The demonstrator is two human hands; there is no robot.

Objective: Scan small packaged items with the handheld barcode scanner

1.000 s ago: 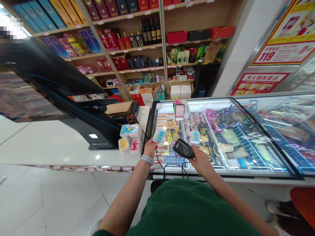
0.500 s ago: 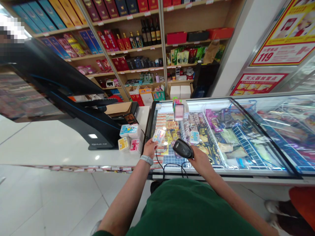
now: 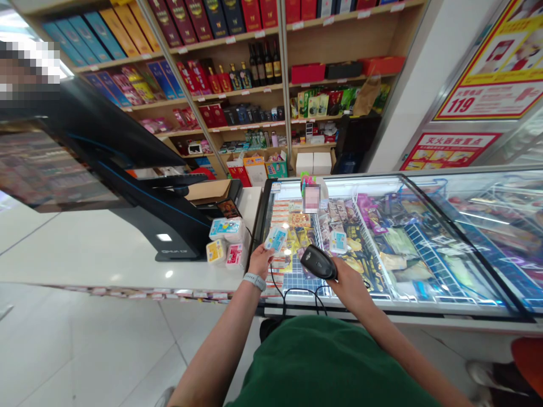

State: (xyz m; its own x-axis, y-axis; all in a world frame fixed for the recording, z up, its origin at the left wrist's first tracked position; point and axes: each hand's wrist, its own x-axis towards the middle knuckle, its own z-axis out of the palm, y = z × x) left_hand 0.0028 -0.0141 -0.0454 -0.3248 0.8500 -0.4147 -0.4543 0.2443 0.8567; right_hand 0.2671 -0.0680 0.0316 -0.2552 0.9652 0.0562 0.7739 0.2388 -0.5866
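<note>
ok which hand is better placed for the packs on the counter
Left, probably: the left hand is nearest the stacked packs on the white counter, despite holding a blue-and-white packet; the right hand grips a black corded barcode scanner.

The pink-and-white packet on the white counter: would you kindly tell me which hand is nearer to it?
The left hand, holding a blue-white packet, is nearer, just right of the pink-and-white packet. The right hand is farther right, over the freezer, gripping a barcode scanner.
</note>
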